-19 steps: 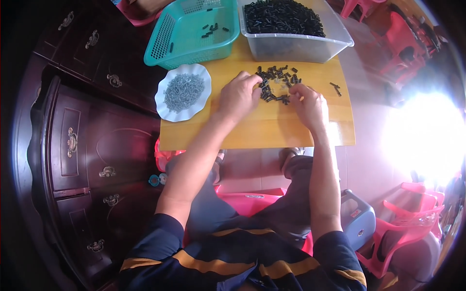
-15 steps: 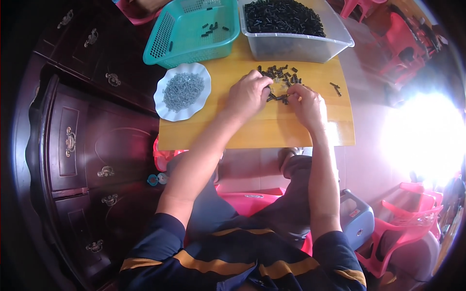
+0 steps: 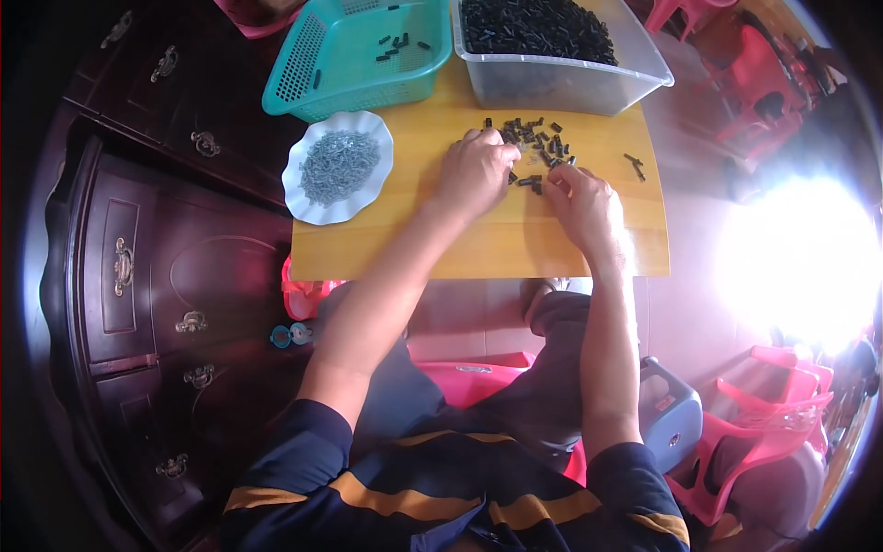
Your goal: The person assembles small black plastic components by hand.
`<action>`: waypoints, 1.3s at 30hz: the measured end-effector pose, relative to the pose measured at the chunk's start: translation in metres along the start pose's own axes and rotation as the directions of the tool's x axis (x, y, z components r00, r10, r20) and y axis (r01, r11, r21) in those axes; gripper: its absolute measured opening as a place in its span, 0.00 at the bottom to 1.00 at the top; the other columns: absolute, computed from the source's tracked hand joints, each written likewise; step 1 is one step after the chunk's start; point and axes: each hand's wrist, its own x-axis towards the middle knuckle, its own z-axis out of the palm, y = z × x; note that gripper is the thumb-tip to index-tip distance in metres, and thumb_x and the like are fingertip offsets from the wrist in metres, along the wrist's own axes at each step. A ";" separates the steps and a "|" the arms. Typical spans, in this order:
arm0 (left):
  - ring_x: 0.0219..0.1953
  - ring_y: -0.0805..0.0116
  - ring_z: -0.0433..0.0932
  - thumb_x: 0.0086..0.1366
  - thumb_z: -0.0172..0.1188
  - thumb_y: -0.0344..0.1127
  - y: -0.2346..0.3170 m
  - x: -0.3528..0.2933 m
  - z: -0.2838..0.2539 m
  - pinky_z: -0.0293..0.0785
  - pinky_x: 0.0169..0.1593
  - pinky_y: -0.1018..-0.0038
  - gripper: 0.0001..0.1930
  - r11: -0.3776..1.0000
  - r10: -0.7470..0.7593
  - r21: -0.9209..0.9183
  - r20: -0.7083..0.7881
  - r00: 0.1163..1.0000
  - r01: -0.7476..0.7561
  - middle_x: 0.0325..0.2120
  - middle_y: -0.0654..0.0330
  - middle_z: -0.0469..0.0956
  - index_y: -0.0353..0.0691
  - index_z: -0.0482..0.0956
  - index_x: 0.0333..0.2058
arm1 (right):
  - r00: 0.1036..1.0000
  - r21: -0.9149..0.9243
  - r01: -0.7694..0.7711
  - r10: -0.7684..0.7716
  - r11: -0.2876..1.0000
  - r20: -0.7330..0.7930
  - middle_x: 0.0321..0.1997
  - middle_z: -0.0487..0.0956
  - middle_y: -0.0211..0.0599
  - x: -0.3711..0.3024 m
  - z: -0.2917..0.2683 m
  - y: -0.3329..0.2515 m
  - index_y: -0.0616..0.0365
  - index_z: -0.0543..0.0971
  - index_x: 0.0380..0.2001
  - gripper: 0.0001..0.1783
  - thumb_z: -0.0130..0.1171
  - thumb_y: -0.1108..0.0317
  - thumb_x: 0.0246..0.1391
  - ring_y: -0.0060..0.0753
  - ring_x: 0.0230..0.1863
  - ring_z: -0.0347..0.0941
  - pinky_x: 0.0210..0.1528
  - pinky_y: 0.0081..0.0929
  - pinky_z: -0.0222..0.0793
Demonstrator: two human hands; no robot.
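Note:
Small black tube-like pieces (image 3: pixel 550 144) lie scattered on the wooden table (image 3: pixel 414 248) between my hands. My left hand (image 3: pixel 476 172) is at their left edge, fingers curled together; what is inside them is hidden. Beside the pieces' near right edge, my right hand (image 3: pixel 587 204) has thumb and forefinger pinched, and whatever sits between them is too small to make out. To the left of my left hand stands a white wavy-rimmed plate (image 3: pixel 296 177) heaped with small clear-grey pieces (image 3: pixel 340 166).
At the back left is a teal mesh basket (image 3: pixel 354 97) with several black pieces inside. A clear plastic bin (image 3: pixel 561 87) full of black pieces stands at the back right. Two or three stray pieces (image 3: pixel 636 166) lie near the right edge. Dark wooden drawers (image 3: pixel 138 230) rise along the left.
The camera view has shifted slightly. My hands have moved a little apart, and the fingers of my right hand are slightly nearer me. Some loose black pieces lie differently.

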 end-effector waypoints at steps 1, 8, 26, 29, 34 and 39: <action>0.40 0.53 0.80 0.58 0.65 0.29 0.000 0.000 0.000 0.79 0.44 0.59 0.04 1.000 0.000 0.000 0.001 1.000 0.000 0.31 0.57 0.81 0.45 0.87 0.31 | 1.000 -0.011 0.000 0.000 1.000 0.002 0.35 0.84 0.41 -0.001 -0.001 0.000 0.51 0.83 0.36 0.08 0.61 0.61 0.58 0.50 0.38 0.82 0.41 0.43 0.77; 0.39 0.56 0.80 0.56 0.67 0.28 0.002 0.003 -0.004 0.79 0.44 0.62 0.05 0.998 0.062 0.002 0.018 0.998 -0.062 0.31 0.58 0.81 0.46 0.88 0.31 | 0.999 -0.054 -0.027 0.029 0.998 0.022 0.36 0.84 0.43 -0.004 -0.007 -0.005 0.51 0.83 0.36 0.08 0.62 0.61 0.58 0.50 0.39 0.82 0.43 0.44 0.76; 0.39 0.57 0.78 0.58 0.64 0.36 -0.005 0.005 -0.002 0.77 0.46 0.60 0.04 0.996 0.083 -0.028 0.093 0.992 -0.081 0.30 0.60 0.78 0.46 0.86 0.28 | 0.995 -0.127 -0.037 0.048 0.991 0.082 0.38 0.83 0.39 -0.006 -0.013 -0.007 0.49 0.84 0.36 0.07 0.62 0.64 0.54 0.46 0.41 0.82 0.45 0.41 0.76; 0.40 0.56 0.78 0.58 0.63 0.35 -0.005 0.006 0.001 0.77 0.45 0.58 0.05 0.991 0.114 0.061 0.081 0.990 -0.119 0.30 0.59 0.78 0.43 0.83 0.27 | 0.997 -0.158 -0.025 0.036 0.987 0.065 0.38 0.83 0.40 -0.007 -0.010 -0.008 0.52 0.83 0.35 0.07 0.63 0.63 0.55 0.46 0.42 0.82 0.45 0.42 0.76; 0.43 0.55 0.77 0.60 0.62 0.35 -0.002 0.005 0.005 0.75 0.46 0.56 0.06 0.996 0.064 0.057 0.069 0.996 -0.068 0.33 0.58 0.77 0.40 0.78 0.27 | 0.999 -0.128 -0.014 0.021 0.992 0.048 0.39 0.83 0.43 -0.008 -0.009 -0.005 0.55 0.82 0.36 0.08 0.62 0.64 0.55 0.49 0.42 0.82 0.45 0.43 0.76; 0.45 0.54 0.76 0.60 0.62 0.34 0.000 0.004 -0.005 0.74 0.48 0.56 0.05 0.994 0.083 0.060 0.105 0.991 -0.090 0.34 0.57 0.77 0.41 0.80 0.29 | 0.957 0.245 0.025 -0.095 0.969 0.275 0.37 0.84 0.46 -0.020 -0.022 -0.022 0.57 0.82 0.39 0.09 0.62 0.67 0.55 0.50 0.40 0.82 0.44 0.40 0.76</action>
